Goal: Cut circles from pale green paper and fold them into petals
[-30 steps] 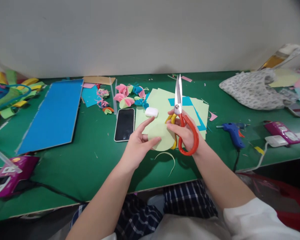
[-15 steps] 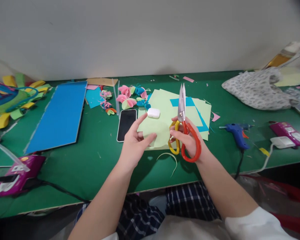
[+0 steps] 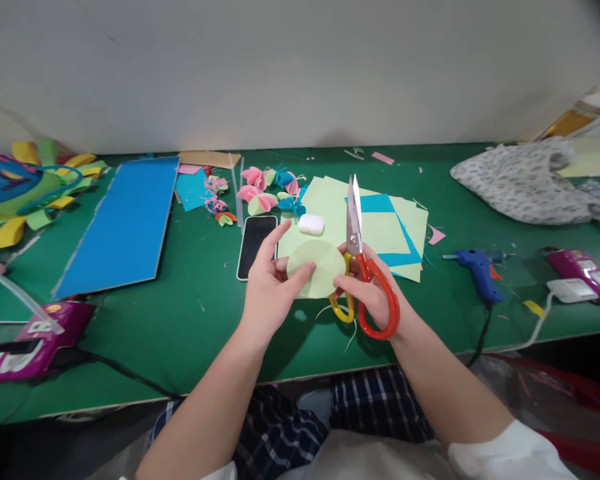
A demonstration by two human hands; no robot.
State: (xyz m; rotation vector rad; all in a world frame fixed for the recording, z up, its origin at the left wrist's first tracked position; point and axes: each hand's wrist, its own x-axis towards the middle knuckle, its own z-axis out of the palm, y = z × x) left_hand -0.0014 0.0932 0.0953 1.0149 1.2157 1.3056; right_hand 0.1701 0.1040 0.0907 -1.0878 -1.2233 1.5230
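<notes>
One pale green paper disc (image 3: 323, 257) was pinched in the left hand (image 3: 269, 288), while the right hand (image 3: 374, 300) gripped red-and-yellow scissors (image 3: 353, 240), its thumb on the disc's other edge. Beyond, I saw a white case (image 3: 311, 225) on stacked sheets (image 3: 331, 205), a phone (image 3: 256, 242) beside them.

A grey wall (image 3: 280, 73) rises; a green tabletop (image 3: 203, 267) adjoins it.
</notes>
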